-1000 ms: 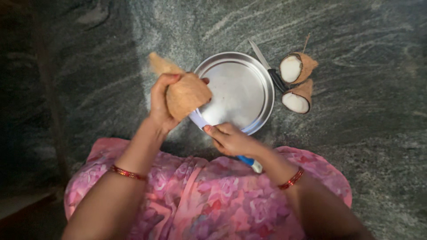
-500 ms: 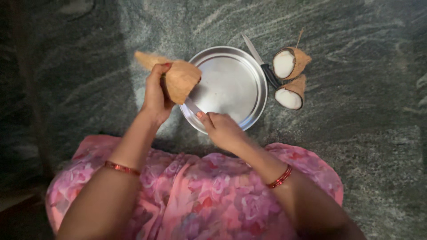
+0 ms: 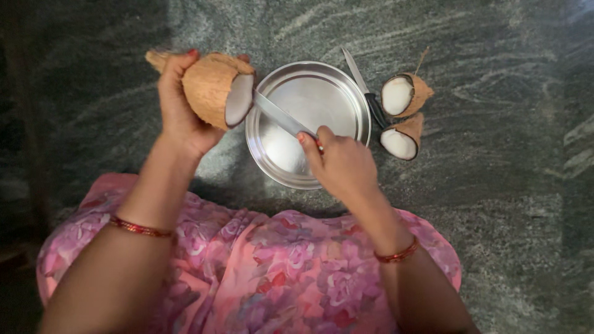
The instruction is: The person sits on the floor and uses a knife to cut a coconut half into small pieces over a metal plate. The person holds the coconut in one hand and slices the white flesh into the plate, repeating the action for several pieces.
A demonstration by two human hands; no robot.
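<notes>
Since a moment ago, the left hand (image 3: 179,108) has lifted its coconut half (image 3: 216,89) up and to the left and turned it, so the white inside now shows and faces right. Before, only the brown hairy shell showed. The right hand (image 3: 337,164) has moved up over the plate, and its knife now points at the white part.

The stone floor (image 3: 495,216) is the biggest thing; it is dark grey with pale streaks. The person sits at the near edge in a pink dress with flowers (image 3: 278,278). Each wrist has a red bangle.

A round shiny metal plate (image 3: 346,99) lies flat on the floor in the middle. The coconut half is held up just left of the plate, above the floor. The left hand is wrapped around its shell, fingers curled tight over the top.

The right hand is closed around the handle of a knife (image 3: 278,116). The blade runs up and left across the plate, and its tip touches the white rim of the coconut half.

Two smaller coconut pieces (image 3: 402,114) lie on the floor just right of the plate, close together, white sides showing. A second knife (image 3: 365,89) with a black handle lies between them and the plate.
</notes>
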